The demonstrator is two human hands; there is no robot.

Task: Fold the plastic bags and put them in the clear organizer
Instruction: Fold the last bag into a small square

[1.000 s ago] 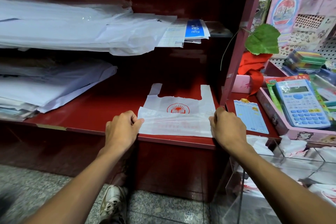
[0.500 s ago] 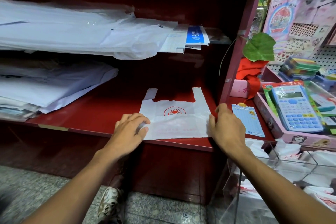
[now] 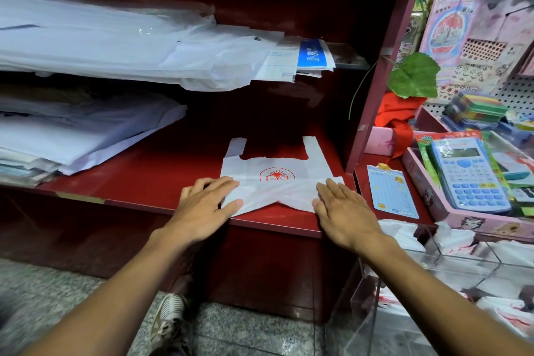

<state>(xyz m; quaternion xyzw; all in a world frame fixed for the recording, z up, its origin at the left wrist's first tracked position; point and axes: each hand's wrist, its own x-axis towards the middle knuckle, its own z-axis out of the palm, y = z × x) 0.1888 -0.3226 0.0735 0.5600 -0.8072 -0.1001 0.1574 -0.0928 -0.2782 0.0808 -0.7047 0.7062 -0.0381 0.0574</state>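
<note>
A white plastic bag with a red sun-and-book emblem lies flat near the front edge of the red shelf, its two handles pointing toward the back. Its lower part is folded up over the body, so the emblem is half covered. The left hand lies flat on the bag's left end, fingers straight and slightly spread, thumb on the fold's near corner. The right hand presses the right end the same way, fingers extended and close together (neither hand curls round the plastic).

To the lower right stands the clear organizer, its compartments holding white bags with red print. Beyond the shelf's upright post, a blue card lies flat, just beside a pink tray that carries a blue calculator. A green leaf hangs above a red cloth. On the left, stacks of white paper fill the same shelf and the one above. Below, a shoe rests on the speckled floor.
</note>
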